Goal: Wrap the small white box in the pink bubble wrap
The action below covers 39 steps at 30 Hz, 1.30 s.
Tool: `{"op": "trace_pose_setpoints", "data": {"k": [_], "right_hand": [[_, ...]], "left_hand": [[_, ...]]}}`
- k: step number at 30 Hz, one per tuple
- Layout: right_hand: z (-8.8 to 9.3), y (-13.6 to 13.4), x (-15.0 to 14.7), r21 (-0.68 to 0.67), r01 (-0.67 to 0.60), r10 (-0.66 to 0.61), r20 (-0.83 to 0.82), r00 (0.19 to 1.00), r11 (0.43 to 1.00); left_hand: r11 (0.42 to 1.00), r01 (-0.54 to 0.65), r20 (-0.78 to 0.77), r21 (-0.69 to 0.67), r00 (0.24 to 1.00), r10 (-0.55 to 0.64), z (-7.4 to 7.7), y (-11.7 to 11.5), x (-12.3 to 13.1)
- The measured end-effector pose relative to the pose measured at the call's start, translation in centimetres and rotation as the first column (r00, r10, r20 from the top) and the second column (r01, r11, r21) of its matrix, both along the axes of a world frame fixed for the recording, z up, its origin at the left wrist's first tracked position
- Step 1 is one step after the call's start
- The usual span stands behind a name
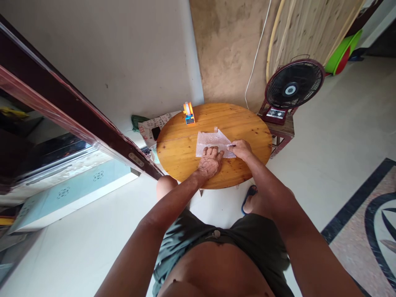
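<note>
A piece of clear bubble wrap (206, 139) lies on the round wooden table (176, 142). My left hand (210, 161) rests flat on its near edge, fingers spread. At the right part of the wrap, my right hand (241, 148) is closed around a thin dark object (231, 145), its tip pointing left over the wrap. Its kind is too small to make out. A small clear strip (215, 129) sticks up at the wrap's far edge. Farther back on the table stands an orange and blue tape dispenser (188, 114).
An electric fan (291, 90) stands on a wooden stool (286, 128) to the right of the table. A white cord (257, 51) hangs down the wall behind. On the left are a dark door frame (93, 109) and a printed sack (151, 130) with a black phone-like object (156, 133).
</note>
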State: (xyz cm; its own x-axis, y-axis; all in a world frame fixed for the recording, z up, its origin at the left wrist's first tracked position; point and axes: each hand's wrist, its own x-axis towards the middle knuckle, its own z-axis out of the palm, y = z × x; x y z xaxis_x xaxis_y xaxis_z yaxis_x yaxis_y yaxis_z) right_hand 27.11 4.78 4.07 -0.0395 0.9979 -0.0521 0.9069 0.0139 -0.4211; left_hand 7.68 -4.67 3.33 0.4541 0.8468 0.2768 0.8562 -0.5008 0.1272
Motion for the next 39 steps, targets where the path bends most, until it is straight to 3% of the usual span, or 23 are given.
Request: {"op": "trace_pose_setpoints", "data": {"k": [3, 8, 18, 22, 27, 34, 39], "right_hand": [[-0.3, 0.2, -0.1, 0.021, -0.002, 0.003, -0.010, 1.000, 1.000], [-0.7, 0.3, -0.5, 0.036, -0.025, 0.027, -0.044, 0.999, 0.999], [-1.2, 0.4, -1.3, 0.074, 0.008, -0.005, -0.032, 0.999, 0.997], [-1.0, 0.3, -1.5, 0.059, 0.044, -0.041, -0.047, 0.998, 0.997], [-1.5, 0.6, -1.5, 0.088, 0.100, -0.088, -0.133, 0.987, 0.991], [-3.0, 1.4, -1.8, 0.105, 0.102, -0.063, -0.327, 0.943, 0.989], [-3.0, 1.5, -2.6, 0.129, 0.106, -0.046, -0.402, 0.915, 0.986]], "left_hand": [[1.000, -0.005, -0.031, 0.021, 1.000, 0.006, -0.4, 1.4, 1.0], [0.999, -0.014, -0.079, 0.038, 0.997, 0.017, -1.0, 1.1, 0.8], [0.999, -0.010, -0.086, 0.045, 0.996, 0.014, 0.0, 0.9, 1.4], [1.000, 0.002, -0.019, 0.020, 1.000, -0.002, -0.1, 1.2, 1.1], [1.000, -0.003, 0.016, 0.010, 1.000, 0.003, -0.1, 1.9, 0.9], [0.999, -0.020, -0.068, 0.050, 0.997, 0.023, -0.7, 1.9, 1.8], [0.998, -0.023, -0.118, 0.051, 0.993, 0.029, -0.7, 1.9, 2.3]]}}
